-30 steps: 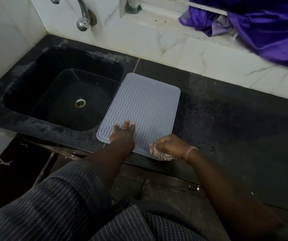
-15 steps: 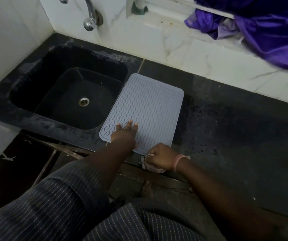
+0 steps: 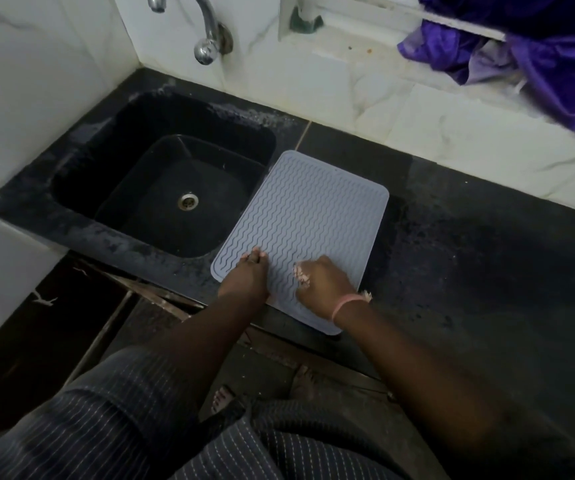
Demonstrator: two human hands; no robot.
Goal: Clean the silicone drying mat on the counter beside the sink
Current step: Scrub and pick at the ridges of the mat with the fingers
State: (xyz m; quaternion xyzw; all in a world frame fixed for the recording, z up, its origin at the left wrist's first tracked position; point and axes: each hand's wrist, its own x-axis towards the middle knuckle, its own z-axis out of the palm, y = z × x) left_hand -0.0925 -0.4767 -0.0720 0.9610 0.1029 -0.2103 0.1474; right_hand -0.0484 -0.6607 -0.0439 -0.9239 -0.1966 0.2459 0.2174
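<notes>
Head view: grey silicone drying mat [image 3: 308, 223], wavy-ribbed, flat on black counter [image 3: 469, 258], just right of black sink [image 3: 161, 192], near corner overhanging counter edge. Left hand [image 3: 246, 278] at mat's near-left corner, fingers straight, pressing down, gripping nothing. Right hand [image 3: 322, 280] on mat's near part, fingers curled round pale cloth [image 3: 301, 273], cloth against ribs. Pink band [image 3: 345, 304] at right wrist. Chrome tap [image 3: 206, 32] above sink; purple fabric [image 3: 539, 50] on ledge, well apart.

Grey ridged mat [image 3: 307, 216] lies on black counter [image 3: 487, 254] beside sink [image 3: 161, 188]. Left hand [image 3: 246, 277] rests flat on mat; right hand [image 3: 324, 282] grips cloth [image 3: 300, 273] against it.
</notes>
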